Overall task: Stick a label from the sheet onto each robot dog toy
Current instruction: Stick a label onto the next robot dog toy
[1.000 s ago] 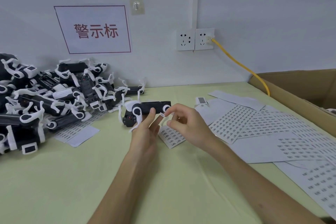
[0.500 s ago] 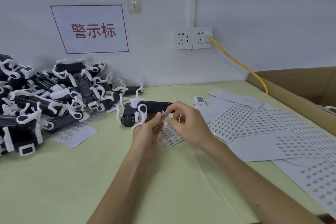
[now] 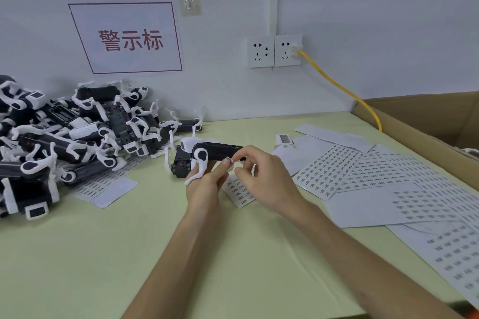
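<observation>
Two hands met over a pale green table [image 3: 77,254], labelling one toy.

Behind stood a smooth grey-white wall [image 3: 363,21] with a red-lettered sign [image 3: 127,38] and twin sockets [image 3: 274,51]; a brown cardboard box [image 3: 425,122] sat at the right. A heap of glossy black-and-white plastic robot dogs [image 3: 64,137] lay at the left, flat white label sheets [image 3: 388,189] fanned at the right. The left hand [image 3: 204,189] gripped one robot dog toy [image 3: 204,158] above the table, fingers curled round its body. The right hand [image 3: 264,181] pinched a tiny rectangular label [image 3: 229,159] between thumb and forefinger, touching the toy's black body.
</observation>
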`<state>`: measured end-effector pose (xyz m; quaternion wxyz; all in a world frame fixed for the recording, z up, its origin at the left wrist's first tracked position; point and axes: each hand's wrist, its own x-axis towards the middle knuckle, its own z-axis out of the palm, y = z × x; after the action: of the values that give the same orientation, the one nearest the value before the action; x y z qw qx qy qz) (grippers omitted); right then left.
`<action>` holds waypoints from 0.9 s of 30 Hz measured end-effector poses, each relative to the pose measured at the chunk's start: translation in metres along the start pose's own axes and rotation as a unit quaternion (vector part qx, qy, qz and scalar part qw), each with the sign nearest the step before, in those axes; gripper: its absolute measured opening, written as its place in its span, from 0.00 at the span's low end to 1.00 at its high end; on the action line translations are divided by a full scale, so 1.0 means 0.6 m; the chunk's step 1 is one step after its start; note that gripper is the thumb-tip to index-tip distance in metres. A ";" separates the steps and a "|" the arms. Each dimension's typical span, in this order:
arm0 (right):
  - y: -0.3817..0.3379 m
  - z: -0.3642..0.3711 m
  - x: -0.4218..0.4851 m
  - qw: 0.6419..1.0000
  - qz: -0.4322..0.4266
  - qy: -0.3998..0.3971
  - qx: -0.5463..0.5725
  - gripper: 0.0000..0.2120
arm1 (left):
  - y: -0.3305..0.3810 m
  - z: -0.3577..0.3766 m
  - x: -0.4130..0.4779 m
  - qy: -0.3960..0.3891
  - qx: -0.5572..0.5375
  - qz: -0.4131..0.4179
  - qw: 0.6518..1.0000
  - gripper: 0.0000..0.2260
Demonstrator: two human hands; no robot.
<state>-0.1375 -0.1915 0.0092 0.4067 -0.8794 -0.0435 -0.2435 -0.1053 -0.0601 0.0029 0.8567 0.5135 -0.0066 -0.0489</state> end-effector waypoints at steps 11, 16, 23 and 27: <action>-0.006 0.004 -0.004 1.000 0.018 -0.005 0.005 0.08 | -0.011 -0.012 0.019 0.018 0.022 0.013 1.000 0.13; -0.009 0.003 -0.006 1.000 0.020 -0.012 0.006 0.08 | -0.015 -0.014 0.022 0.021 0.021 0.026 0.999 0.14; -0.014 0.005 -0.004 0.999 0.031 -0.007 0.038 0.12 | -0.016 -0.012 0.017 0.031 0.039 0.064 0.997 0.03; -0.022 0.005 0.000 0.989 0.067 -0.019 0.129 0.13 | -0.014 -0.011 0.017 0.038 0.030 0.077 0.996 0.03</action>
<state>-0.1396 -0.1804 0.0166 0.5312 -0.8250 -0.0231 -0.1913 -0.0956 -0.0592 -0.0077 0.8416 0.5386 -0.0152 0.0369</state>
